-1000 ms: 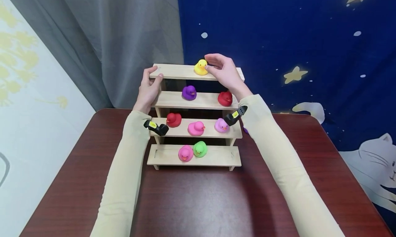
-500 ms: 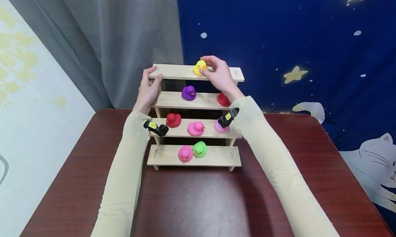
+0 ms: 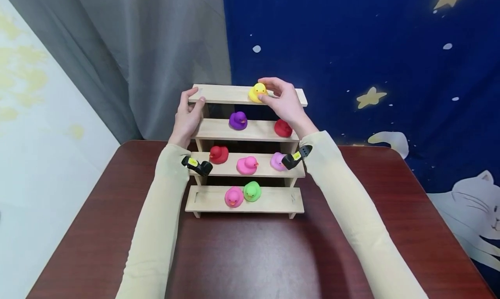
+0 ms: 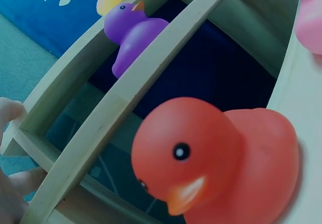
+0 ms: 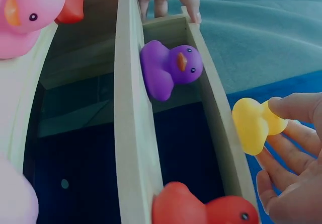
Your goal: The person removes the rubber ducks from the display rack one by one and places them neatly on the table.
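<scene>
A four-step wooden display shelf (image 3: 218,135) holds several rubber ducks. At the right of its top board, my right hand (image 3: 287,100) pinches a yellow rubber duck (image 3: 258,92) between thumb and fingers; in the right wrist view the thumb (image 5: 297,106) lies against the duck's head. My left hand (image 3: 186,116) grips the left end of the top board, with the thumb at its front edge. One step down sit a purple duck (image 3: 238,121) and a red duck (image 3: 283,128), the latter close under my right wrist.
The third step carries another red duck (image 3: 218,155), a pink duck (image 3: 247,165) and a lilac duck (image 3: 277,161). On the lowest step a second pink duck (image 3: 234,197) touches a green duck (image 3: 252,191). The shelf stands on a dark red-brown table (image 3: 250,255) before curtains.
My right hand closed further onto the yellow duck, then shifted slightly right along the top board with it. My left hand keeps its place. The head view has tilted up a little.
</scene>
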`<state>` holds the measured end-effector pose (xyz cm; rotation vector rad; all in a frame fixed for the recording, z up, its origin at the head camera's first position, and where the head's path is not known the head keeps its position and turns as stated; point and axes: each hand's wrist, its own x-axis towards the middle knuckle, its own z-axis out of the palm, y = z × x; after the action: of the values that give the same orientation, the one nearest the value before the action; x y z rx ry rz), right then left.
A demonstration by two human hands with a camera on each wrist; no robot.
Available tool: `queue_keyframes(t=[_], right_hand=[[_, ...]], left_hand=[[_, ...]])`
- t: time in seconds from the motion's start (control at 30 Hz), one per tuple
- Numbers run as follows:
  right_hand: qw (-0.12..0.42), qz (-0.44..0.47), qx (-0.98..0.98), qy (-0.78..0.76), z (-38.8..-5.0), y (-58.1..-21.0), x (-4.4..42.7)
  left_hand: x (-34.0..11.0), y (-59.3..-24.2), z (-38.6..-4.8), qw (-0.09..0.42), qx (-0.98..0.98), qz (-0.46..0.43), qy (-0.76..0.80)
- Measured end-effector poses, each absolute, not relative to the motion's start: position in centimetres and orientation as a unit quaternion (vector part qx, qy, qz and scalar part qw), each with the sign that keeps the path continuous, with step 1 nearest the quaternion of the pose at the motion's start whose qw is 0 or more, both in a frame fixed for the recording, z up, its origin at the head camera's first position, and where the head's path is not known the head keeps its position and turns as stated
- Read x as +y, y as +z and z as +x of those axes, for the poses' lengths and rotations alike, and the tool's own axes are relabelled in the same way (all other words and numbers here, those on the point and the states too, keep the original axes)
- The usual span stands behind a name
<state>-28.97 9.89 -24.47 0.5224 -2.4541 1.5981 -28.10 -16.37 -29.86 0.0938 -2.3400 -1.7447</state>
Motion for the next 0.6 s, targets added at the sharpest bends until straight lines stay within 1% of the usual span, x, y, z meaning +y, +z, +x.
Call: queue_keyframes(t=[0.27, 0.6], right_hand=[[0.087, 0.169, -0.823, 0.536, -27.6, -24.3, 11.6], [0.098, 0.166, -0.808, 0.556, -26.4, -25.2, 13.8]], left_hand=[[-16.8, -30.4, -27.9, 0.112, -0.803, 0.007, -0.586], [-18.3, -30.9, -27.4, 0.081, -0.806, -0.012, -0.586]])
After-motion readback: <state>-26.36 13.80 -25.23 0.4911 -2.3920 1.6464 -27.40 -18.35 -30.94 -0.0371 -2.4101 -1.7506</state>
